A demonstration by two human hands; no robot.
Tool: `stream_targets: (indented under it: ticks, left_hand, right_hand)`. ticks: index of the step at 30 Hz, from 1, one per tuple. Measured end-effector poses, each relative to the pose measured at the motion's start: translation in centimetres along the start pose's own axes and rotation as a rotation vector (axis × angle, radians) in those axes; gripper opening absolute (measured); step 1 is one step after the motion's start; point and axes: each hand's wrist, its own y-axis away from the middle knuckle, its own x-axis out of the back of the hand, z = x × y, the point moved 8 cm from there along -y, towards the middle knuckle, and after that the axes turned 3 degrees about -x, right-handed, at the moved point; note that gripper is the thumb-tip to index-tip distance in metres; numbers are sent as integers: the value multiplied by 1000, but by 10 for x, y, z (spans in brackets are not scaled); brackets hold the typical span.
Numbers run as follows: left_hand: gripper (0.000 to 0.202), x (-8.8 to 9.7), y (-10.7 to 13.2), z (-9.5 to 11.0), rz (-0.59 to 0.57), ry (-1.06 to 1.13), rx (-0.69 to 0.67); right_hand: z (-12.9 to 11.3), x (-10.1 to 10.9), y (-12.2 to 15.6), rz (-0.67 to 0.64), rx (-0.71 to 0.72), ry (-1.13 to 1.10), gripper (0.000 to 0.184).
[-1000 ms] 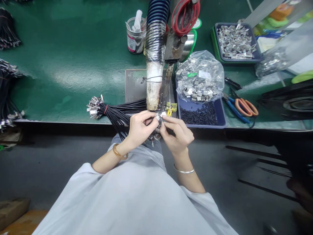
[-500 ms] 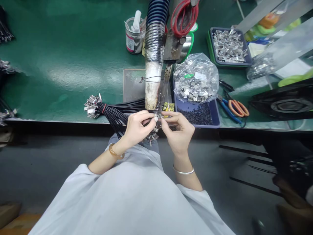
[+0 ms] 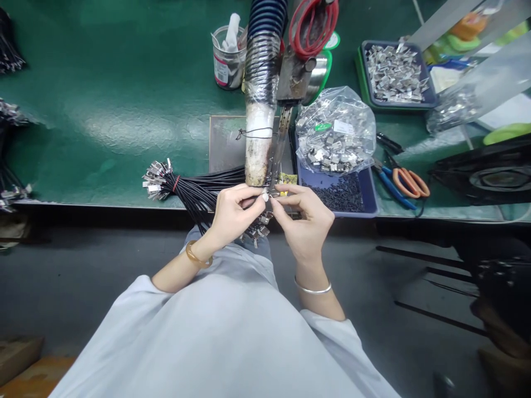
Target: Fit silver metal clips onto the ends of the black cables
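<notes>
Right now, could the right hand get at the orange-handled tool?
Probably yes: the orange-handled tool lies uncovered on the bench, though the right hand, its fingers close to the left hand, would need to pass the blue tray.

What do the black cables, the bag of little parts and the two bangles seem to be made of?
Black cables: probably rubber or plastic sheathing, satin, bending smoothly. Bag: clear plastic film, glossy and creased; its little parts look like shiny metal. Silvery bangle: likely polished metal, given its bright shine. Brown bangle: smooth, amber-toned, perhaps stone or resin; its look leaves that open.
</notes>
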Motion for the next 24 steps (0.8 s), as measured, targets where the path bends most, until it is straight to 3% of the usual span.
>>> stream_targets:
  ticks: [10,19,24]
  left_hand:
    - [17,-1,1,-6,-52,-21,97]
    - [16,-1,0,1,-18,-20,-4]
    - [17,0,-1,0,-21,-2,21]
  right_hand:
    - [-3,1,-1,-56,41,39,21]
    - [-5,0,-4,-29,82,81,17]
    - [-7,1,-6,-38,71,65,15]
